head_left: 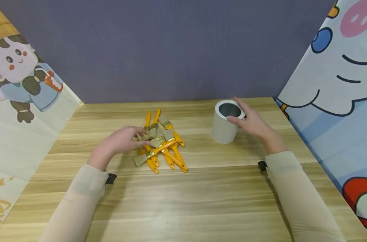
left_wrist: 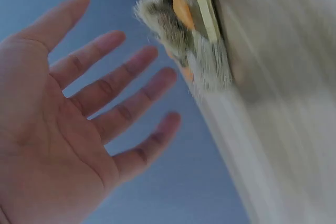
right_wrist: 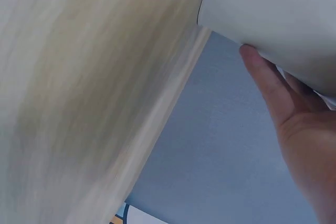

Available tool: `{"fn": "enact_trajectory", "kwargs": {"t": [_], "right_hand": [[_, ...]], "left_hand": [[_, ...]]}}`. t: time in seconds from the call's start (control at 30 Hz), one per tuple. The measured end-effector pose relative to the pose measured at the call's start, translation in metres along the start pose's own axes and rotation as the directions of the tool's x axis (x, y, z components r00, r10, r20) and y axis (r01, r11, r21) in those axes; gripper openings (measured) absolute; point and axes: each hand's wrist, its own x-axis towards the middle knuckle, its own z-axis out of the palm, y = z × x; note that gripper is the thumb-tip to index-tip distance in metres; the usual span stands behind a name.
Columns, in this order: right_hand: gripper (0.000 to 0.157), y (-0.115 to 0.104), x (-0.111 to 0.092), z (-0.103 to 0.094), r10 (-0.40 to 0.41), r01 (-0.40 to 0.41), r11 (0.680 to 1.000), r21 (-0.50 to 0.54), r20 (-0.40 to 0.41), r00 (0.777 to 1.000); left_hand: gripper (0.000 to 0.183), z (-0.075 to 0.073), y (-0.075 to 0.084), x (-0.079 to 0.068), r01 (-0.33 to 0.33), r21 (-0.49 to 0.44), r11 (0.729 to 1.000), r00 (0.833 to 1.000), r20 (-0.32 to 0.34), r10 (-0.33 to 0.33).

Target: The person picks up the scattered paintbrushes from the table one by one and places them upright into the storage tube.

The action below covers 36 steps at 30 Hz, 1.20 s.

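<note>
Many brushes [head_left: 163,147] lie in a messy heap on the tabletop [head_left: 186,201], to the left of the can [head_left: 223,129]. They have orange handles, shiny gold bands and pale tan hairs. Some handles have a little hole at the end. The brushes point all ways, and some lie across others. The can is white and round, with a wide white rim and a dark grey inside. It stands upright with its open end up.

The left hand [head_left: 123,139] is well to the left of the can, at the left side of the heap. Its fingers are spread apart and bent a bit. I cannot tell if a fingertip touches a brush. The right hand [head_left: 254,124] comes in from the right of the can and grips it by the top, thumb on the near side and a finger on the far side. Both arms reach forward in pale sleeves [head_left: 298,195].
</note>
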Motion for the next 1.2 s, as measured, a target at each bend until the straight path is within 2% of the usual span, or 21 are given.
{"fn": "enact_trajectory", "kwargs": {"t": [0.1,0.17,0.33,0.47,0.6,0.97,1.1,1.2], "right_hand": [[0.091,-0.002,0.0,0.003,-0.004,0.004,1.0,-0.001,-0.009,1.0],[0.091,-0.004,0.001,0.004,-0.008,0.008,1.0,0.002,-0.01,1.0],[0.092,-0.011,0.003,0.007,-0.023,0.023,1.0,0.007,0.0,1.0],[0.092,-0.015,0.002,0.01,-0.035,0.035,0.999,0.013,0.0,0.999],[0.092,-0.019,0.004,0.016,-0.031,0.031,0.999,0.02,0.007,0.999],[0.092,-0.025,0.008,0.024,-0.041,0.039,0.999,0.038,0.03,0.999],[0.092,-0.025,0.008,0.025,-0.041,0.038,0.998,0.053,0.044,0.998],[0.091,-0.024,0.007,0.024,-0.034,0.032,0.997,0.064,0.043,0.998]], "left_hand": [[0.055,0.004,0.002,-0.002,0.002,-0.075,0.997,1.0,0.011,-0.001],[0.055,0.008,0.002,-0.004,0.002,-0.085,0.996,1.0,0.012,-0.001],[0.043,0.018,0.001,-0.006,-0.002,-0.034,0.999,1.0,0.0,0.002],[0.031,0.024,0.003,-0.006,0.005,0.004,1.0,0.999,0.041,-0.005],[0.03,0.029,0.006,-0.004,0.006,0.036,0.999,0.997,0.075,-0.009],[0.028,0.037,0.011,-0.003,0.005,0.068,0.998,0.997,0.077,-0.01],[0.026,0.038,0.011,-0.005,-0.011,0.069,0.998,0.999,0.037,0.009],[0.027,0.036,0.011,-0.003,-0.045,0.08,0.996,0.997,-0.051,0.049]]}}
